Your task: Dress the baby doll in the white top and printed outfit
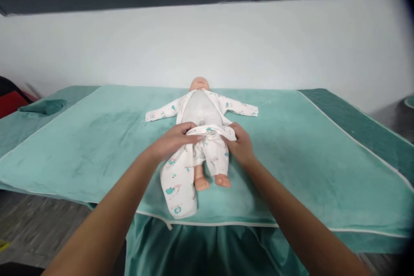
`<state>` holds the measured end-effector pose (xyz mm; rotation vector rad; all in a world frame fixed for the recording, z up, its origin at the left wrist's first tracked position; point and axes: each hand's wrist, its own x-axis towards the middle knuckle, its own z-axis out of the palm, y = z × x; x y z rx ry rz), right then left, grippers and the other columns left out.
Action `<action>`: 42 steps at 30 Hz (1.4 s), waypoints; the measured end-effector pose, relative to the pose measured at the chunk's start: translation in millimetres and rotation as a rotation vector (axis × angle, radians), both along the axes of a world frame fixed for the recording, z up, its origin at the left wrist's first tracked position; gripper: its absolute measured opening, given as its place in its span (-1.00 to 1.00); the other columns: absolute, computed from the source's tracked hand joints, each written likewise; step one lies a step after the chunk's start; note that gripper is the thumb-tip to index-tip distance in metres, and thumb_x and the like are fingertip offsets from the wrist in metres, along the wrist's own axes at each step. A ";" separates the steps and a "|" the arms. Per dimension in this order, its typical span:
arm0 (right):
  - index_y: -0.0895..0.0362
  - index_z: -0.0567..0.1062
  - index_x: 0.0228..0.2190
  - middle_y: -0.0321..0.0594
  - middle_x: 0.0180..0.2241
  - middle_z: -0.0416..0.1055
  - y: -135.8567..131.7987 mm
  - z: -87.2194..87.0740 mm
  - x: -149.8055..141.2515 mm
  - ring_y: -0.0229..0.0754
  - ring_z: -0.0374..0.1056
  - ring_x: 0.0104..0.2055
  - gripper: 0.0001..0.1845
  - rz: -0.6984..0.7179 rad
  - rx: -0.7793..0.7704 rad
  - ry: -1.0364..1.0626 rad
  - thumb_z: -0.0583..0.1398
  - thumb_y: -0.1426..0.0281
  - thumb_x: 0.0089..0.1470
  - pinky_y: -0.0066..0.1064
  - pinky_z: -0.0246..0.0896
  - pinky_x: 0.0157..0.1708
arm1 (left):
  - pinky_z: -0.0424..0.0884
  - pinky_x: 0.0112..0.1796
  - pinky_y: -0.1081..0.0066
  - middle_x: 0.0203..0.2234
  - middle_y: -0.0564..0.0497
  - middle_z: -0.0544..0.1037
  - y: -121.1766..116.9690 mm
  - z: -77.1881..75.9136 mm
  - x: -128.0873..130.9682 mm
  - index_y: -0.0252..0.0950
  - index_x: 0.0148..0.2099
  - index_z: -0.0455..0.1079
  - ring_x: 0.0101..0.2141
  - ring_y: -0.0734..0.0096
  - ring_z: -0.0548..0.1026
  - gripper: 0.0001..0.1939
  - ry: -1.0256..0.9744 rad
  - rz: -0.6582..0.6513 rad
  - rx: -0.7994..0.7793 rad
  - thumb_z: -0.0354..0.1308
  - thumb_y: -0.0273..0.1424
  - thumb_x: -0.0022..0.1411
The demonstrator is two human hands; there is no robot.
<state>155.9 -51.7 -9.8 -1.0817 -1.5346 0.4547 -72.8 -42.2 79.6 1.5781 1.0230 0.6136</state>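
A baby doll is lying on its back on the soft green cover, in the middle, between the person's two hands. Its long body is running straight from the person toward the white wall, with its head pointing to the wall and its feet pointing back at the person. The white clothes with little pictures are lying open over its gray tummy, and the sleeves are sticking out to both sides. The left hand is pinching the cloth on one side of the doll's waist, with the thumb on the near side. The right hand is pinching the folded edge on the other side. So the doll's middle is resting just between the two sets of fingers, and its legs are coming out below them. Cloth is wrapping the tops of the legs, but both feet are showing bare. A loose part of the clothes is lying beside one leg. The sleeves are hiding whatever is inside them.
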 end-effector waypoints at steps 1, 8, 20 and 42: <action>0.11 0.40 -0.40 -0.29 -0.35 0.34 -2.5 7.0 -1.0 -0.20 0.27 -0.27 -0.82 0.050 0.012 0.011 0.24 0.26 0.08 -0.35 0.16 -0.20 | 0.31 -0.33 0.41 -0.33 0.04 0.48 1.0 0.0 -5.6 -0.28 -0.21 0.40 -0.32 0.35 0.45 -0.70 -0.050 -0.045 -0.087 0.30 -0.20 0.10; 0.11 0.49 -0.39 -0.35 -0.42 0.41 7.3 77.9 -26.4 -0.25 0.28 -0.36 -0.70 0.496 -0.430 -0.176 0.29 0.13 0.04 -0.43 0.11 -0.40 | 0.33 -0.38 0.50 -0.41 0.06 0.49 6.9 -15.7 3.7 -0.29 -0.25 0.39 -0.42 0.48 0.44 -0.75 -0.364 0.136 -0.032 0.29 -0.23 0.16; 0.11 0.35 -0.57 -0.32 -0.60 0.27 31.7 42.6 -18.6 -0.27 0.23 -0.56 -0.68 0.707 -0.581 0.709 0.32 0.20 -0.04 -0.41 0.22 -0.54 | 0.33 -0.53 0.49 -0.46 0.02 0.53 25.6 -23.2 -1.5 -0.30 -0.18 0.47 -0.52 0.45 0.46 -0.65 -0.294 0.019 -0.201 0.37 -0.19 0.05; 0.11 0.47 -0.31 -0.35 -0.40 0.44 23.3 43.1 -38.8 -0.27 0.35 -0.36 -0.68 0.695 -0.544 0.583 0.39 0.21 -0.04 -0.43 0.27 -0.32 | 0.40 -0.48 0.46 -0.48 -0.01 0.59 5.1 -28.7 -6.0 -0.34 -0.25 0.52 -0.52 0.40 0.51 -0.73 -0.433 0.070 -0.250 0.40 -0.31 0.03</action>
